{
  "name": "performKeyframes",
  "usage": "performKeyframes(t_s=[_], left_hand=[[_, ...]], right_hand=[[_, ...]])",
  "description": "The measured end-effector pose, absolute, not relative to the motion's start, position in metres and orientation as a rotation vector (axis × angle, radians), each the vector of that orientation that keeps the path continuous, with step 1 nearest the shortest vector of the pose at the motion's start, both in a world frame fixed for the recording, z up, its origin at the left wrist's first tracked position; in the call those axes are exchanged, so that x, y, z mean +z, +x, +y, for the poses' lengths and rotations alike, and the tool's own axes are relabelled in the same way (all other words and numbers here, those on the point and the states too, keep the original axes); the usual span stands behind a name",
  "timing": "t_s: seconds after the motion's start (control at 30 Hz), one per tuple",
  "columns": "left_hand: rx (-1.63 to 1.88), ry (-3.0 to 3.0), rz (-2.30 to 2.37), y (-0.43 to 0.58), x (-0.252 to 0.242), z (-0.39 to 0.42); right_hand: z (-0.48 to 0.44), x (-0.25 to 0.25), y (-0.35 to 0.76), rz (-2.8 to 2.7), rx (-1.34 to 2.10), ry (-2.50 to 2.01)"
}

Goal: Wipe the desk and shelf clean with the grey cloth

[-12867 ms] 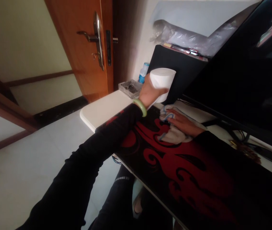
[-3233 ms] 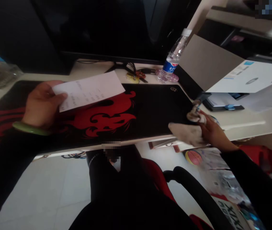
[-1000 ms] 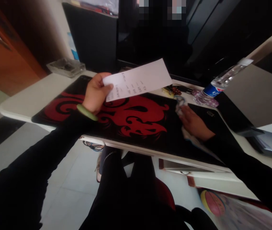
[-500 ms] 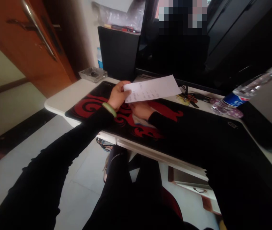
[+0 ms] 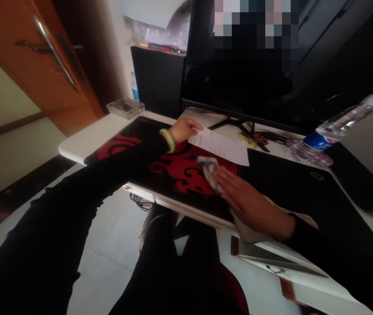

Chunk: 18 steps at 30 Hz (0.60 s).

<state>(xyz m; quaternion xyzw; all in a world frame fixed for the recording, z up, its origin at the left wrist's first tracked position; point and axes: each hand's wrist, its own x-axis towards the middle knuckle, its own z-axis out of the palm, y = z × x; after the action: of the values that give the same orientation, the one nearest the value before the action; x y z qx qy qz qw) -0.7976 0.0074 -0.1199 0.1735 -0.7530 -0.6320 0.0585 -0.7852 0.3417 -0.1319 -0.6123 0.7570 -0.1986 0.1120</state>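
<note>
My left hand [image 5: 184, 129], with a pale green bangle at the wrist, pinches the left end of a white sheet of paper [image 5: 224, 146] bearing a few short lines of writing. The sheet slants down to the right over the back edge of the black and red desk mat [image 5: 186, 175]. Nearer the front of the desk, my right hand [image 5: 244, 199] presses a light cloth [image 5: 210, 173] with blue parts against the mat. Its fingers are fairly straight and close together. Cloth shows beyond the fingertips and beneath the palm; the rest is hidden.
A monitor [image 5: 239, 78] stands behind the mat, with cables and small items [image 5: 255, 140] below it. To the right is a plastic bottle [image 5: 324, 135] on a patterned purple item. A glass ashtray [image 5: 125, 107] sits back left, beside a dark box-like case [image 5: 156, 81]. An open drawer [image 5: 278, 258] is below.
My left hand has moved right and lowered the paper, which now tilts down to the right. My right hand has come out from behind the paper, sliding right and nearer with the cloth.
</note>
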Motion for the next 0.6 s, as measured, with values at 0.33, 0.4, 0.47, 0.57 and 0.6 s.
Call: performKeyframes(t_s=[0.33,0.4,0.47,0.57,0.6], left_hand=[[-1.59,0.731,-2.311,-0.874,-0.173,-0.011],[-1.544,0.738,-2.307,-0.893,-0.178,-0.016],[-1.476,0.747,-2.306,-0.905,-0.179,-0.022],[-1.233,0.758,-2.433,-0.909,-0.171,-0.034],[-1.105,0.762,-2.522,-0.907,-0.168,-0.036]], right_hand=[[0.374,-0.143,-0.793,2.38,-0.579,-1.667],[0.373,-0.144,-0.793,2.381,-0.594,-1.652],[0.374,-0.144,-0.793,2.379,-0.6,-1.655],[0.376,-0.145,-0.793,2.371,-0.605,-1.692],[0.377,-0.146,-0.793,2.369,-0.608,-1.707]])
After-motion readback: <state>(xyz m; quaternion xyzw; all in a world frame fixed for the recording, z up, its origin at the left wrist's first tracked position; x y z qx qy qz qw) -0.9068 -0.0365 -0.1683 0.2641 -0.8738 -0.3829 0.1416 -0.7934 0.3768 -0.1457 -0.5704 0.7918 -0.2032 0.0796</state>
